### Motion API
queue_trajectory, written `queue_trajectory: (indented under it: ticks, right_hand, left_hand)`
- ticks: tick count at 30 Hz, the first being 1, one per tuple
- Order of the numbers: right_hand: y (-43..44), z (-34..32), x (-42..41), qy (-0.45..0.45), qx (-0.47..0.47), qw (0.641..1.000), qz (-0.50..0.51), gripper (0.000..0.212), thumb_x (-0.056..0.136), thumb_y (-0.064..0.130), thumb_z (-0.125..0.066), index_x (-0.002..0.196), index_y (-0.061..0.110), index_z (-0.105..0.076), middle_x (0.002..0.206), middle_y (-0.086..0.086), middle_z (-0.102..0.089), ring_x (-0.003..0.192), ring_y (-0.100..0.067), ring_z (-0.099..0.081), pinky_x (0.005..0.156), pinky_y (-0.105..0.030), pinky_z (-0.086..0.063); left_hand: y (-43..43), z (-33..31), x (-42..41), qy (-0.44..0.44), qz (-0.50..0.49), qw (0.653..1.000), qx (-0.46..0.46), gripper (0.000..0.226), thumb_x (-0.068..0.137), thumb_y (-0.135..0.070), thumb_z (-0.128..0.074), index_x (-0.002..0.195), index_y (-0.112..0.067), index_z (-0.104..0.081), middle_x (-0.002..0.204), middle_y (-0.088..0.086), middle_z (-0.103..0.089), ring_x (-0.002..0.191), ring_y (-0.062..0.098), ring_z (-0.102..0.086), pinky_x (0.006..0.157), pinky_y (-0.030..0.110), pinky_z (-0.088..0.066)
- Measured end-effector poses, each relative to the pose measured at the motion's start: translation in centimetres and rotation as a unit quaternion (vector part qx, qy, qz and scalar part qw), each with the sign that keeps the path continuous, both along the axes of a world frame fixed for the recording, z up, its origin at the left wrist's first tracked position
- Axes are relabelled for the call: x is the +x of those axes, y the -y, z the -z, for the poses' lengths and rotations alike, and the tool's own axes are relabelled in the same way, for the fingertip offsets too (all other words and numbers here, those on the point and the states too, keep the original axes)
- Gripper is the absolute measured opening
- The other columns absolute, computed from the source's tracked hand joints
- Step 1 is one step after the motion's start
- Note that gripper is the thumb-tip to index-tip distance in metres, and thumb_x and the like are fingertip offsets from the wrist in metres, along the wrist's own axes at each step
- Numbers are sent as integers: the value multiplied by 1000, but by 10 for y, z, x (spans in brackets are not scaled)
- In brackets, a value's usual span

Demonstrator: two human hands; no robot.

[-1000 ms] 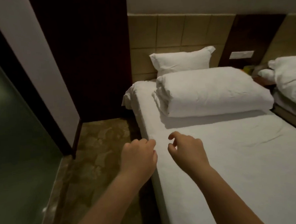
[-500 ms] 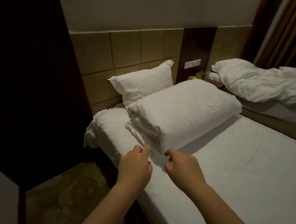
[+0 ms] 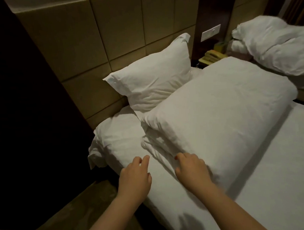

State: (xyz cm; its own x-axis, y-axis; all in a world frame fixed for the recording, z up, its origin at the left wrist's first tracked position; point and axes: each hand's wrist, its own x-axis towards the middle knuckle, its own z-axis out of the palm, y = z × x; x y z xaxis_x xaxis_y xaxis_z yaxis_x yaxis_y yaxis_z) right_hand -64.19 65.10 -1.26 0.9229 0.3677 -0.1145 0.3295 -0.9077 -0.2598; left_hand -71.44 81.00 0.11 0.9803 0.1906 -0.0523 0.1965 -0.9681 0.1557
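A folded white duvet (image 3: 218, 114) lies across the head end of a single bed with a white sheet (image 3: 279, 169). Behind it a white pillow (image 3: 152, 79) leans against the tan padded headboard (image 3: 107, 37). My right hand (image 3: 191, 166) reaches the duvet's near left corner, fingers loosely bent and touching its folded edge. My left hand (image 3: 134, 177) hovers over the bed's left edge, fingers relaxed and holding nothing.
A second bed with a crumpled white duvet (image 3: 275, 47) stands at the right. Between the beds, a nightstand carries a yellowish telephone (image 3: 212, 56) below a wall switch plate (image 3: 210, 32). A dark wooden panel (image 3: 22, 105) and patterned floor (image 3: 85, 207) lie to the left.
The view has closed in on the head of the bed. Both hands have moved forward, and the right hand has reached the folded duvet's corner.
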Motion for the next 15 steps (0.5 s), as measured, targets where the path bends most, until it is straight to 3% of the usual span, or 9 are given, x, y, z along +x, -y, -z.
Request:
queue_trajectory:
  ticks: [5,9,12,14,15]
  right_hand:
    - [-40,16,54,5,-22,998,53,38,93,23,-41,131,24,-47,127,2,-53,111,-23,-49,87,-34,-38]
    - [-62,48,73,23,-17,980,196,37,85,19,-54,123,20,-56,117,-1,-58,104,-27,-55,82,-37,-42]
    - [-73,78,73,118,-9,946,302,42,54,12,-78,93,19,-67,91,0,-64,79,-25,-62,66,-34,-45]
    - [-77,101,71,174,-45,924,337,50,47,11,-81,94,21,-66,95,1,-62,86,-22,-59,76,-36,-41]
    - [-79,110,71,199,-56,916,344,56,47,10,-83,99,21,-64,100,1,-61,94,-21,-56,84,-39,-37]
  left_hand:
    - [-51,27,83,-33,78,996,-12,50,98,-32,-38,145,-27,-22,130,-1,-42,105,19,-54,90,33,-45]
    - [-84,55,153,-35,210,977,-4,54,96,-29,-42,146,-24,-24,129,2,-45,102,23,-56,84,34,-46]
    - [-99,83,201,23,317,948,-30,66,77,-20,-67,138,-18,-41,118,10,-56,87,32,-62,68,39,-50]
    - [-102,106,223,89,341,933,-79,77,61,-12,-79,130,-15,-46,116,15,-59,87,35,-63,63,41,-51]
    - [-104,115,230,123,342,926,-102,80,58,-11,-82,130,-15,-45,121,17,-57,97,35,-60,68,43,-52]
